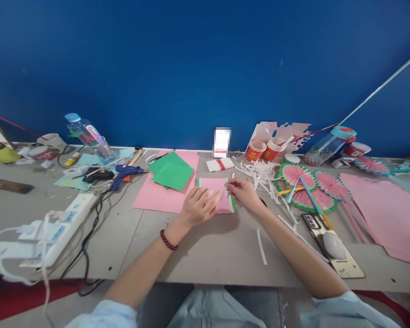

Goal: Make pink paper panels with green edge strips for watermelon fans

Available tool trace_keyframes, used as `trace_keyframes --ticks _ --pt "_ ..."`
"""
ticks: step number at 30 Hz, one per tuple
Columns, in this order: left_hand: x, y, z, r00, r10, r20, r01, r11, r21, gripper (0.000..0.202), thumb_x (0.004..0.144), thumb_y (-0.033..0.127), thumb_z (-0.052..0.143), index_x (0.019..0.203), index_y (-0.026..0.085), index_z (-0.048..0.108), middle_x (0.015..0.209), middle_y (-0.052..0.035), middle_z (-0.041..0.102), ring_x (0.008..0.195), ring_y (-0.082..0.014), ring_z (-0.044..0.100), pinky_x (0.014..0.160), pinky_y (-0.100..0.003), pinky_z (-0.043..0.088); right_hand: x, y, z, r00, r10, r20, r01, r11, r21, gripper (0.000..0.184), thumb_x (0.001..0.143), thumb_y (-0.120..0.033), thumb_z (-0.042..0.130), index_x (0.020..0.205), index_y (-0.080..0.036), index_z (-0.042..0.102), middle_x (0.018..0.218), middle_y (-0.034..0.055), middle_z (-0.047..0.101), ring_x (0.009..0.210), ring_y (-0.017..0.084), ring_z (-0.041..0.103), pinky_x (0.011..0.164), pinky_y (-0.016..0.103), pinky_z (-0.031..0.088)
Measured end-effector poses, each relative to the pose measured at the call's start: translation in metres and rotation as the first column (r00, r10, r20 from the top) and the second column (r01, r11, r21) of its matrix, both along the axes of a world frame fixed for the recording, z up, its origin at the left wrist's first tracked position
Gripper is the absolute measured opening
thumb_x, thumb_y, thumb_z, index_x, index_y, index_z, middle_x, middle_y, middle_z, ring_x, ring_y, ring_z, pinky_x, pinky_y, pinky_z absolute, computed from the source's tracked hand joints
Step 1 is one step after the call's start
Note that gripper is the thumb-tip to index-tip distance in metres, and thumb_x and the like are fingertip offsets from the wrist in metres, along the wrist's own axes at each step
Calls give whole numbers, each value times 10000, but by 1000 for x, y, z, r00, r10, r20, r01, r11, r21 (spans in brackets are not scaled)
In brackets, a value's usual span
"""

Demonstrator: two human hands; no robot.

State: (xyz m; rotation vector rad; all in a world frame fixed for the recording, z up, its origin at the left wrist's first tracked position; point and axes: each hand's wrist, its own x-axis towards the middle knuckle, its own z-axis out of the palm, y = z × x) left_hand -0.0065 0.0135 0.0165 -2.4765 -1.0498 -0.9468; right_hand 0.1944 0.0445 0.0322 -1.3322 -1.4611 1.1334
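Across the grey desk (215, 255), two bare hands meet over a small pink card (212, 183).

From where I stand, the card lies flat just right of the green sheets (174, 175), a green and white band along its right edge. The left hand (200, 207) covers its lower left part, fingers loosely bent; I can't tell whether they grip anything. At that banded edge, the right hand (244, 193) has thumb and forefinger pinched together on what looks like a thin stick (228, 191), too small to be sure. White strips (263, 171) lie nearby.
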Motion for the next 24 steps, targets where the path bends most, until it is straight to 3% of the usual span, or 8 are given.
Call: trace_keyframes --ticks 3,8,11,15,21,24 --pt "5 1 -4 999 25 -30 -29 989 -146 213 928 270 422 1017 184 595 899 -83 631 856 -207 595 758 -347 478 9 0 -2 962 -82 -259 39 985 -167 326 626 -458 743 758 -190 611 568 -36 563 478 91 481 470 228 413" --pt "11 7 -14 993 49 -103 -80 941 -329 203 882 278 546 1059 179 559 983 -85 589 954 -240 566 792 -372 472 16 -12 -9 908 -119 -402 -4 957 -291 428 499 -451 838 749 -185 614 604 -32 575 535 96 532 505 224 455" --pt "10 7 -16 991 56 -119 -99 912 -398 225 849 315 600 1031 188 562 961 -77 555 936 -243 557 796 -377 475 16 -18 -15 911 -109 -397 -35 940 -338 414 506 -447 838 729 -181 614 629 -26 597 538 93 544 524 229 460" --pt "6 8 -15 991 7 -131 -64 900 -431 226 848 295 601 1046 197 555 1015 -86 549 982 -251 549 850 -398 474 19 -16 -26 934 -88 -346 -30 946 -322 396 550 -460 804 749 -174 615 568 -50 562 470 68 477 453 199 367" --pt "-1 16 -18 983 -131 -126 65 901 -429 258 897 129 477 1137 196 544 1139 -87 578 1136 -221 524 960 -371 447 28 -2 -31 948 -165 -272 107 971 -214 419 508 -490 799 712 -183 600 581 -34 586 505 95 518 497 230 401" --pt "-2 20 -20 982 -141 -124 81 913 -400 268 917 122 449 1161 186 540 1220 -90 575 1203 -228 496 1017 -394 411 27 -3 -29 949 -206 -237 155 963 -219 423 489 -473 813 710 -180 605 586 -27 600 509 94 522 497 226 402"
